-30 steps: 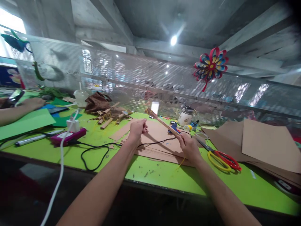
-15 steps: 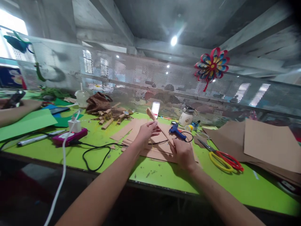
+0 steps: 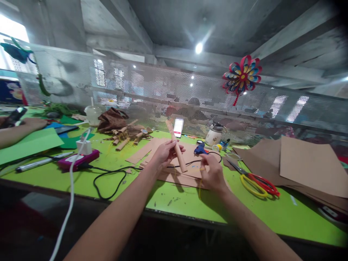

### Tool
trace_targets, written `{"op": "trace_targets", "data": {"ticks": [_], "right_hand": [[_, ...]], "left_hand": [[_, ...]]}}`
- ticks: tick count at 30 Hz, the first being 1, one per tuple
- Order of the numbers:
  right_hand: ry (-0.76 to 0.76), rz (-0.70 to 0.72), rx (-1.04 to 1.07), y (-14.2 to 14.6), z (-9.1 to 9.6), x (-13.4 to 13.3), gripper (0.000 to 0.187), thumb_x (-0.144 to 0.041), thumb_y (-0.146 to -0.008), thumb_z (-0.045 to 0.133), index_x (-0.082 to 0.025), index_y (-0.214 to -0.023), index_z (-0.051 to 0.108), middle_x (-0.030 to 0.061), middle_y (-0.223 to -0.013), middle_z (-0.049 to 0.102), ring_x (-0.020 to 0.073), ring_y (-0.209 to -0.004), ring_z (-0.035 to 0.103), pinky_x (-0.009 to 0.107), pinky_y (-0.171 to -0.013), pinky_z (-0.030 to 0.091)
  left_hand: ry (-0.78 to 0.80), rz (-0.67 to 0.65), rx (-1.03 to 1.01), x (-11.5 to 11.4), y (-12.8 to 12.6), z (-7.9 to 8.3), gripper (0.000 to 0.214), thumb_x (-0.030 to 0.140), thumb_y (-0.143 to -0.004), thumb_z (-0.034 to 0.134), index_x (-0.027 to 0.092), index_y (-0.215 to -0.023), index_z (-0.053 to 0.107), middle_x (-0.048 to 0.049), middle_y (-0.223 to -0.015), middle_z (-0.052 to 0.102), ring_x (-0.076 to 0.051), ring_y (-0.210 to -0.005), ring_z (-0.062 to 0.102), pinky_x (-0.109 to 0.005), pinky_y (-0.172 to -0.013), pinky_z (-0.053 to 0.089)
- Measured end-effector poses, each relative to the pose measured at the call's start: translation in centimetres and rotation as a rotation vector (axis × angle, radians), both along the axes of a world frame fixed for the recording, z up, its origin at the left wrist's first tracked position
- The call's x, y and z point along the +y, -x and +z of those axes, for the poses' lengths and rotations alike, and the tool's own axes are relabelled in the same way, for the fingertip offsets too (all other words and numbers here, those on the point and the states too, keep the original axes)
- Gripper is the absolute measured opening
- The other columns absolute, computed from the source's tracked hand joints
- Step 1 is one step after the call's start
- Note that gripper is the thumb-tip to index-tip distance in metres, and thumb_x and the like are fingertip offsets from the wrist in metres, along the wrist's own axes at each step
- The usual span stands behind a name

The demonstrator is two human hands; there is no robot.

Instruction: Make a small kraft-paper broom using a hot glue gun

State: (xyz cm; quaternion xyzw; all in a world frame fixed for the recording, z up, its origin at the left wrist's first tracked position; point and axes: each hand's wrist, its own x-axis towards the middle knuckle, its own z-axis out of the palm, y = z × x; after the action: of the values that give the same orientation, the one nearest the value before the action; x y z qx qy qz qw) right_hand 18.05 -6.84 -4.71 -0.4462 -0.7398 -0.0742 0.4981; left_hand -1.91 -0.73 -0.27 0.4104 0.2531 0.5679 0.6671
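My left hand [image 3: 166,153] is closed around a rolled brown paper tube [image 3: 179,157], which tilts above a stack of brown paper pieces [image 3: 176,177]. Its far end looks flatter and narrower than the near end. To the right, my right hand [image 3: 213,173] is closed in a pinch on a thin yellow thread [image 3: 200,188] that hangs down from the fingers. Just beyond that hand lies a blue glue gun [image 3: 200,148] with a black cord.
Scissors [image 3: 254,185] and large brown sheets [image 3: 312,168] lie to the right. Behind are a jar [image 3: 213,136], a phone [image 3: 178,128] and several paper rolls [image 3: 122,143]. A purple power strip [image 3: 78,161] sits left, near another person's arm [image 3: 24,128].
My right hand has let go of the paper tube and now pinches the yellow thread. In my left hand the tube has swung more upright, its near end moving left.
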Motion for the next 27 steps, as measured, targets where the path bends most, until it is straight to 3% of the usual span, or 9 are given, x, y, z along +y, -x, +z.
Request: {"op": "trace_targets", "data": {"ticks": [3,7,10,15,18,21,23,27], "right_hand": [[0.141,0.029,0.184,-1.5,0.5,1.1,0.027,-0.022,-0.087,0.046,-0.012,-0.109,0.058,0.0133,-0.097,0.063,0.0233,-0.085,0.058,0.041,-0.079,0.048],[0.484,0.262,0.240,-2.4,0.9,1.5,0.021,-0.029,-0.080,0.060,-0.013,-0.093,0.066,0.0083,-0.082,0.069,0.0203,-0.075,0.065,0.037,-0.071,0.054],[0.663,0.403,0.254,-3.2,2.0,0.7,0.026,-0.030,-0.075,0.067,-0.013,-0.094,0.066,0.0089,-0.083,0.071,0.0203,-0.078,0.067,0.038,-0.075,0.054],[0.816,0.621,0.230,-7.0,4.4,-1.3,0.045,-0.042,-0.067,0.072,-0.015,-0.102,0.067,0.0126,-0.094,0.070,0.0243,-0.090,0.066,0.043,-0.082,0.049],[0.710,0.592,0.455,-8.4,4.7,-1.3,0.054,-0.063,-0.079,0.047,-0.015,-0.099,0.065,0.0133,-0.083,0.068,0.0242,-0.078,0.065,0.046,-0.073,0.049],[0.667,0.527,0.654,-7.2,4.0,-0.5,0.054,-0.056,-0.091,0.028,-0.016,-0.093,0.063,0.0140,-0.086,0.067,0.0235,-0.081,0.064,0.045,-0.077,0.049],[0.782,0.635,0.669,-5.2,3.3,0.0,0.046,-0.052,-0.092,0.035,-0.016,-0.092,0.064,0.0138,-0.092,0.068,0.0231,-0.089,0.063,0.042,-0.083,0.048],[0.958,0.778,0.622,-1.2,1.9,-0.3,0.046,-0.055,-0.089,0.047,-0.015,-0.102,0.065,0.0129,-0.098,0.068,0.0226,-0.089,0.065,0.041,-0.081,0.051]], "left_hand": [[-0.010,-0.039,0.029,-0.1,-0.1,-0.2,0.009,0.015,-0.087,0.055,0.009,-0.090,0.060,-0.0129,-0.075,0.072,-0.019,-0.070,0.070,-0.030,-0.072,0.055],[-0.001,-0.029,0.037,0.1,-0.3,-0.4,0.010,0.018,-0.085,0.059,0.009,-0.084,0.063,-0.0137,-0.075,0.072,-0.018,-0.072,0.069,-0.029,-0.076,0.054],[0.020,0.007,0.008,0.4,-0.2,-0.4,0.013,0.021,-0.087,0.058,0.010,-0.083,0.064,-0.0108,-0.072,0.072,-0.017,-0.072,0.069,-0.028,-0.078,0.053],[0.056,0.086,-0.035,0.8,0.0,-0.5,0.014,0.023,-0.087,0.058,0.012,-0.078,0.061,-0.0081,-0.068,0.071,-0.015,-0.069,0.069,-0.026,-0.077,0.054],[0.063,0.105,-0.038,1.0,0.0,-0.6,0.014,0.022,-0.087,0.058,0.013,-0.076,0.058,-0.0083,-0.067,0.071,-0.015,-0.067,0.068,-0.028,-0.077,0.054],[0.048,0.081,-0.024,0.9,-0.2,-0.7,0.012,0.021,-0.087,0.057,0.012,-0.079,0.058,-0.0099,-0.072,0.072,-0.017,-0.071,0.069,-0.030,-0.077,0.054],[0.028,0.053,-0.008,0.6,-0.6,-0.8,0.011,0.021,-0.087,0.057,0.012,-0.081,0.059,-0.0104,-0.074,0.072,-0.017,-0.073,0.069,-0.030,-0.077,0.054],[-0.035,-0.002,0.036,-0.3,-1.5,-0.9,0.011,0.022,-0.087,0.058,0.012,-0.082,0.059,-0.0105,-0.076,0.072,-0.017,-0.074,0.069,-0.030,-0.077,0.053]]}}
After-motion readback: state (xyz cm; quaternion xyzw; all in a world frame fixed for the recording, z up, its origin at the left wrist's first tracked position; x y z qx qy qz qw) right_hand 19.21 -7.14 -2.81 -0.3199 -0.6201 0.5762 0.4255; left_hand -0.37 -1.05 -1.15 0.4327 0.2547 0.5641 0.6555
